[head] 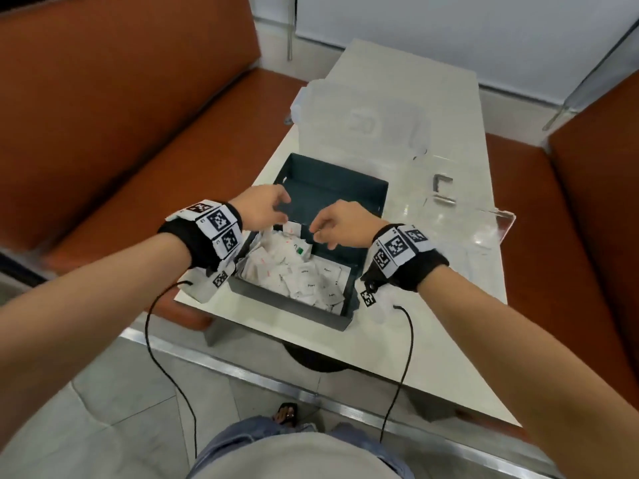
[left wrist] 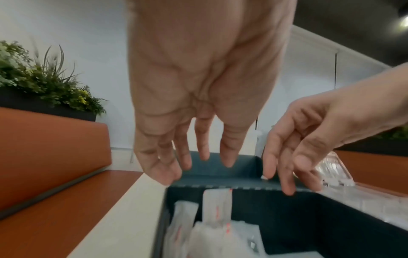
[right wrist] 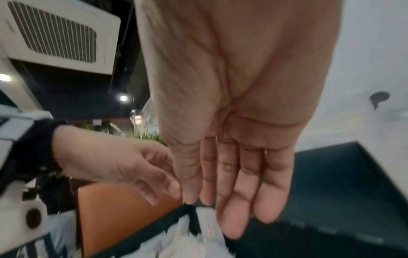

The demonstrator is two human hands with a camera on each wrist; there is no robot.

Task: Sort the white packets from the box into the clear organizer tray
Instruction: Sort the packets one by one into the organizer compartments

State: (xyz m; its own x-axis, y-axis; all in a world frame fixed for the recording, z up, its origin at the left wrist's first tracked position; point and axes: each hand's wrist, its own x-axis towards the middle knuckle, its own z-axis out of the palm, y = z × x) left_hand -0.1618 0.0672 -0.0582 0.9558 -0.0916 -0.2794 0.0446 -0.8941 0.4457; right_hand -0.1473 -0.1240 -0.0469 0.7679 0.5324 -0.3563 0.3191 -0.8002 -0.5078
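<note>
A dark teal box (head: 294,300) lies open on the white table (head: 408,344), its lid (head: 332,188) folded back. Several white packets (head: 304,274) fill the near half, seen again as packets (left wrist: 217,206) in the left wrist view. My left hand (head: 276,210) hovers over the box's far left corner, fingers (left wrist: 204,150) hanging relaxed and holding nothing. My right hand (head: 320,233) is beside it over the fold, fingers (right wrist: 249,192) straight and empty. The clear organizer tray (head: 363,122) stands behind the box, reaching to the right.
Orange bench seats (head: 103,133) flank the table on both sides. A clear lid or panel (head: 491,226) with a metal clasp (head: 442,190) lies right of the box. Black cables (head: 152,340) hang from both wristbands. Green plants (left wrist: 44,82) sit behind the left bench.
</note>
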